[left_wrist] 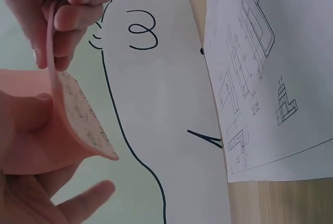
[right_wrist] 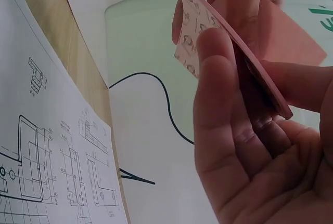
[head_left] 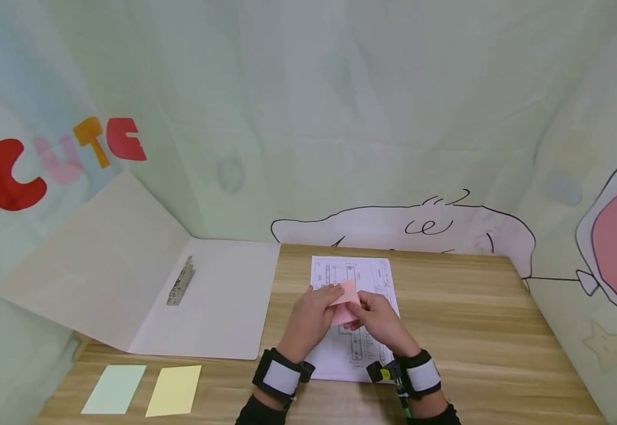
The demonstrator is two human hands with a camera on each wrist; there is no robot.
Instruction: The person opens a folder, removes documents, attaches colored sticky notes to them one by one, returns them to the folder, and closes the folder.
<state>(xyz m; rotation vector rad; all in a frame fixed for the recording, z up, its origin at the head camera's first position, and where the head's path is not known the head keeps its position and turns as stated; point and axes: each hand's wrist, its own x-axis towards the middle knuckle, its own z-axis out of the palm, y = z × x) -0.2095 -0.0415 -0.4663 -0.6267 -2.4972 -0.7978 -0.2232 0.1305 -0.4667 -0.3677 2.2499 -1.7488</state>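
Note:
Both hands are together over a white printed drawing [head_left: 335,360]. Between them is a pink sticky note pad [head_left: 340,317] whose back, seen in the left wrist view, carries small printing. A pink sheet [right_wrist: 291,34] stands bent away from the pad. The left hand [head_left: 311,316] pinches the pink paper, its thumb flat on the pink face in the left wrist view. From the other side, the right hand [head_left: 380,321] pinches the pad's edge between thumb and fingers. The right fingertips [right_wrist: 216,50] lie against the printed back.
An opened white folder [head_left: 229,301] with a metal clip [head_left: 181,283] lies left of the drawing, its cover leaning on the wall cloth. Nearer the front left are a pale green sheet [head_left: 114,389] and a yellow sheet [head_left: 173,391]. A wooden table [head_left: 473,330] carries everything.

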